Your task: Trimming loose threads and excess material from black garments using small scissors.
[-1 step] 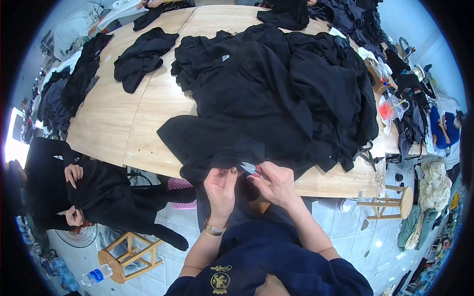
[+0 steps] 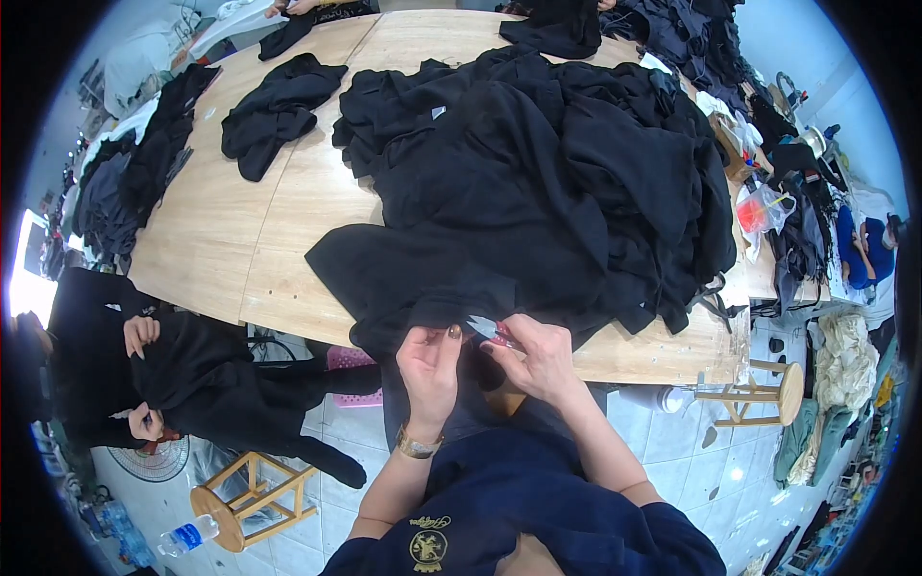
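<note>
A large black garment (image 2: 471,216) spreads over the near side of the wooden table, its near edge hanging toward me. My left hand (image 2: 429,372) is closed, pinching the cloth's edge between thumb and fingers. In my right hand (image 2: 540,357) is a pair of thread snips (image 2: 485,328) with red handles and short silver blades. The blades point left, close beside my left fingertips at the garment's edge. Whether any thread lies between them is too small to tell.
More black garments are heaped across the table (image 2: 206,252), with one apart (image 2: 279,110) at the far left. At my left a co-worker (image 2: 86,355) handles black cloth. Wooden stools (image 2: 226,518) stand on both sides. A plastic bag with a red drink (image 2: 754,213) sits at right.
The co-worker's upper hand at the left has shifted slightly on the black cloth. My own hands and the snips show no visible movement.
</note>
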A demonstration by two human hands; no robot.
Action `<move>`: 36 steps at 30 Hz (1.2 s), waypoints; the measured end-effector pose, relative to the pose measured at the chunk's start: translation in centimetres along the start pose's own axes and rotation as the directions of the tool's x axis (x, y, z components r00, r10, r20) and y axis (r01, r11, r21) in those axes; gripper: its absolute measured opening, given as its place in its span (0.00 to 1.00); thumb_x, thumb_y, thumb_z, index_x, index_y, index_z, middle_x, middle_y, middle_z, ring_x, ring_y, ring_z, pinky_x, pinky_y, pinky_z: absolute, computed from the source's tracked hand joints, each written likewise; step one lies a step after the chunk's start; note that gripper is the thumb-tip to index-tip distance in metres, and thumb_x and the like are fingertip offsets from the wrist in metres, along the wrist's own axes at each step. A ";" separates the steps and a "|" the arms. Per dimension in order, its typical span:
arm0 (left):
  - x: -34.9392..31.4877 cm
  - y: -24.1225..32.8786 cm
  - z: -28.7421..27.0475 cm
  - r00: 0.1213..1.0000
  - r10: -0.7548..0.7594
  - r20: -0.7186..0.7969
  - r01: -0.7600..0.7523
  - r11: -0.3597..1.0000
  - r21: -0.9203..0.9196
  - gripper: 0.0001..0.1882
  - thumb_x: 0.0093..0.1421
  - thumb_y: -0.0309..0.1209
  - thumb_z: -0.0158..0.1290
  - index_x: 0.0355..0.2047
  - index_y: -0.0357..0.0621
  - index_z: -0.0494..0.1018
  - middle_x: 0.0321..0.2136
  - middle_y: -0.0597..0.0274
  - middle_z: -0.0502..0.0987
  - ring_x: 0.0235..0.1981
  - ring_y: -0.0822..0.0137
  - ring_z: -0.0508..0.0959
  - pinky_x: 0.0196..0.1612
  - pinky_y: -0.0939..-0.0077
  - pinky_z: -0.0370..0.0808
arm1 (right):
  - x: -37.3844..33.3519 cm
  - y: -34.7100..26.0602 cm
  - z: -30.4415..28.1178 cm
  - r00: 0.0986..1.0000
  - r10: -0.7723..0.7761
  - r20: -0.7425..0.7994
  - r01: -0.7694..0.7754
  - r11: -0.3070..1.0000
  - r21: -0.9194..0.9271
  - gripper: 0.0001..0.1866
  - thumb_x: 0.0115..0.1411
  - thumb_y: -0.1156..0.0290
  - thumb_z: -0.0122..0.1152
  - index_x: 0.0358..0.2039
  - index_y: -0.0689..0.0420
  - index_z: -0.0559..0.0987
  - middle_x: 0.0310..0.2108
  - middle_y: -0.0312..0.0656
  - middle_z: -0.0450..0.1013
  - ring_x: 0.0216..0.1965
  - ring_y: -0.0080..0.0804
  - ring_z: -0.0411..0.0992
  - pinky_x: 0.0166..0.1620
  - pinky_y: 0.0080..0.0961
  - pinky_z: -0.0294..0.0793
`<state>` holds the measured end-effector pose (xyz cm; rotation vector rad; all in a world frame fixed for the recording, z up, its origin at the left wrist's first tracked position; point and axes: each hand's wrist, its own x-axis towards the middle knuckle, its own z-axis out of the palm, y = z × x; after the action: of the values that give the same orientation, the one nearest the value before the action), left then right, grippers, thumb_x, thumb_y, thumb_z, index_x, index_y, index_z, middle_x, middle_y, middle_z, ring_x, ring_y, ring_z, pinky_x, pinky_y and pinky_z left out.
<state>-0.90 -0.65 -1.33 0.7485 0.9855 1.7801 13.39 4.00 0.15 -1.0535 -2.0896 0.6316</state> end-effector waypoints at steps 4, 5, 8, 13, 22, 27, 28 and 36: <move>0.0 0.1 0.1 1.000 0.020 0.008 -0.021 0.999 0.037 0.06 0.59 0.20 0.48 0.38 0.32 0.69 0.34 0.58 0.75 0.35 0.74 0.75 0.41 0.81 0.72 | 0.0 0.2 0.0 0.999 -0.042 -0.015 0.042 0.998 -0.042 0.15 0.51 0.59 0.62 0.23 0.57 0.71 0.18 0.40 0.68 0.17 0.37 0.68 0.20 0.27 0.64; 0.0 0.2 0.2 1.000 0.021 0.008 -0.021 0.999 0.036 0.06 0.59 0.20 0.48 0.38 0.32 0.69 0.34 0.58 0.75 0.35 0.74 0.75 0.41 0.81 0.72 | 0.0 0.2 0.0 0.999 -0.043 -0.015 0.042 0.998 -0.043 0.15 0.51 0.59 0.62 0.23 0.57 0.71 0.18 0.40 0.68 0.17 0.37 0.68 0.20 0.27 0.64; 0.0 0.3 0.2 1.000 0.009 0.006 -0.010 1.000 0.021 0.06 0.59 0.20 0.48 0.37 0.32 0.69 0.33 0.59 0.75 0.35 0.74 0.75 0.41 0.82 0.72 | 0.0 0.3 0.0 0.999 -0.046 -0.028 0.045 0.998 -0.050 0.15 0.51 0.59 0.62 0.23 0.57 0.71 0.18 0.40 0.68 0.17 0.37 0.68 0.20 0.27 0.64; -0.1 0.3 -0.3 0.998 -0.018 0.056 0.014 0.998 0.063 0.09 0.60 0.22 0.47 0.41 0.32 0.68 0.35 0.60 0.73 0.35 0.75 0.73 0.42 0.79 0.72 | 0.3 0.1 -0.3 0.997 -0.075 -0.011 0.074 0.995 -0.068 0.14 0.50 0.60 0.62 0.22 0.56 0.70 0.18 0.39 0.67 0.17 0.37 0.68 0.20 0.27 0.64; 0.2 0.5 0.0 0.999 -0.049 0.005 0.049 0.999 0.017 0.05 0.59 0.21 0.48 0.35 0.32 0.69 0.32 0.57 0.75 0.33 0.72 0.76 0.40 0.78 0.75 | 0.5 0.1 -0.8 1.000 -0.011 0.027 0.012 0.999 -0.041 0.11 0.49 0.68 0.63 0.23 0.59 0.71 0.18 0.44 0.69 0.19 0.40 0.69 0.23 0.26 0.65; 0.4 0.7 0.6 0.996 -0.094 -0.008 0.093 0.991 -0.100 0.03 0.59 0.21 0.48 0.33 0.33 0.69 0.30 0.58 0.74 0.32 0.72 0.76 0.39 0.78 0.75 | 0.1 0.0 -0.1 0.981 0.196 0.002 -0.190 0.953 0.238 0.10 0.52 0.68 0.62 0.28 0.60 0.71 0.21 0.41 0.71 0.19 0.30 0.71 0.22 0.23 0.67; 0.4 0.7 0.7 0.993 -0.117 -0.014 0.114 0.983 -0.143 0.03 0.59 0.21 0.48 0.32 0.34 0.69 0.29 0.59 0.74 0.31 0.72 0.76 0.38 0.79 0.75 | 0.1 -0.1 0.1 0.968 0.252 0.013 -0.238 0.896 0.376 0.10 0.52 0.71 0.62 0.30 0.61 0.72 0.22 0.42 0.72 0.19 0.27 0.72 0.23 0.21 0.67; 0.0 -0.4 -0.8 0.990 -0.124 0.071 0.137 0.965 -0.225 0.09 0.60 0.21 0.45 0.41 0.34 0.67 0.33 0.58 0.74 0.35 0.72 0.76 0.41 0.76 0.75 | 0.8 -0.3 1.7 0.970 -0.167 -0.174 0.204 0.953 0.224 0.12 0.41 0.80 0.64 0.30 0.58 0.77 0.19 0.38 0.71 0.16 0.25 0.70 0.21 0.18 0.67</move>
<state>-1.36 -0.80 -2.05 0.5713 0.7578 1.7126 11.57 4.35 -0.45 -0.7347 -1.8959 0.6674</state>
